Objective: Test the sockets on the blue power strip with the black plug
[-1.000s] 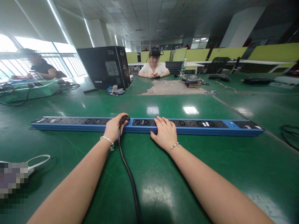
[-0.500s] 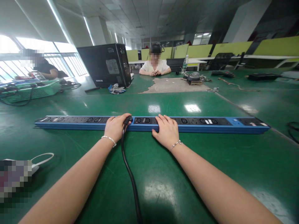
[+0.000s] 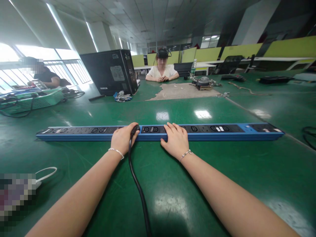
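Observation:
A long blue power strip (image 3: 209, 136) with black sockets lies across the green table in front of me. My left hand (image 3: 122, 139) is closed around a black plug (image 3: 135, 128) at one of the middle sockets. Whether the plug is fully seated is hidden by my fingers. From it a black power cord (image 3: 137, 184) runs down toward me. My right hand (image 3: 175, 139) grips the strip just right of the middle, fingers over the top and thumb against the front side.
A black computer case (image 3: 108, 72) stands at the back left with gloves (image 3: 122, 96) beside it. A green basket (image 3: 46, 100) of cables is at far left. Across the table (image 3: 98, 191) sits a person (image 3: 162, 70); another person (image 3: 48, 75) sits at left.
The camera view has shifted slightly. Both hands keep the same hold, the left on the plug and the right on the power strip.

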The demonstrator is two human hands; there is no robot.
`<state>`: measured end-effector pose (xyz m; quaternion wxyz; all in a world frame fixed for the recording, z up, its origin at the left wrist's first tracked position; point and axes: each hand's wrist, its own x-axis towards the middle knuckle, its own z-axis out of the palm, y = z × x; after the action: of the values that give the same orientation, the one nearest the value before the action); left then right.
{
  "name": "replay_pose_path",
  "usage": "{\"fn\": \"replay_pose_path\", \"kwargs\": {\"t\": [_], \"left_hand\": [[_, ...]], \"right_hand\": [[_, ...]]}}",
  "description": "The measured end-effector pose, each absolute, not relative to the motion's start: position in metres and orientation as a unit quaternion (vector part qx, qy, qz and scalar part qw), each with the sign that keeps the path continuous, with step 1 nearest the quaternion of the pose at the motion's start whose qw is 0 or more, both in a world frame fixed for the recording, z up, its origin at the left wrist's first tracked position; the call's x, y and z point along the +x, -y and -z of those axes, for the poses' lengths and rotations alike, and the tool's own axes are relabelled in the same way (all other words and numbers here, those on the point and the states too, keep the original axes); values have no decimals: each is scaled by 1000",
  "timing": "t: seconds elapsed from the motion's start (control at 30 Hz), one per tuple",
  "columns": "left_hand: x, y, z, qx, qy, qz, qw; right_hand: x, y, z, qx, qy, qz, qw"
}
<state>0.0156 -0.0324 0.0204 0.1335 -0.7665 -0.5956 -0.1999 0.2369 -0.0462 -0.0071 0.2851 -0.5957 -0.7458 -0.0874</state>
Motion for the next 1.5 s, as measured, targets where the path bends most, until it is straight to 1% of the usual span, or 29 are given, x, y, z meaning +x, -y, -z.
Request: {"fn": "replay_pose_path", "kwargs": {"t": [0.17,0.37,0.53,0.6,0.67,0.73,0.77,0.9,0.97,1.07,1.23,1.5], "left_hand": [[16,27,-13,-761,591,231,135],[13,20,-3,-755,579,289,104],[16,20,1,-749,582,308,71],[17,22,-5,-732,589,337,58],[15,25,-18,-680,610,403,58],[7,27,-33,-620,626,466,76],[0,28,-40,-609,628,477,84],[-44,25,-50,-582,656,472,86],[-68,22,-44,-573,683,448,70],[-92,19,-32,-609,682,402,54],[-100,16,-21,-671,661,335,29],[-98,15,-15,-699,646,305,39]], "right_hand": [[237,46,7,-597,744,96,284],[238,48,8,-593,749,106,277],[239,48,8,-593,749,105,277],[239,48,8,-593,750,103,275],[239,47,7,-593,751,101,273],[239,47,7,-593,752,101,271],[239,47,7,-593,752,102,270],[239,47,8,-594,750,106,272],[239,47,8,-592,750,108,274],[239,47,8,-589,752,110,275],[239,47,8,-590,751,110,273],[239,46,9,-591,751,106,276]]}}
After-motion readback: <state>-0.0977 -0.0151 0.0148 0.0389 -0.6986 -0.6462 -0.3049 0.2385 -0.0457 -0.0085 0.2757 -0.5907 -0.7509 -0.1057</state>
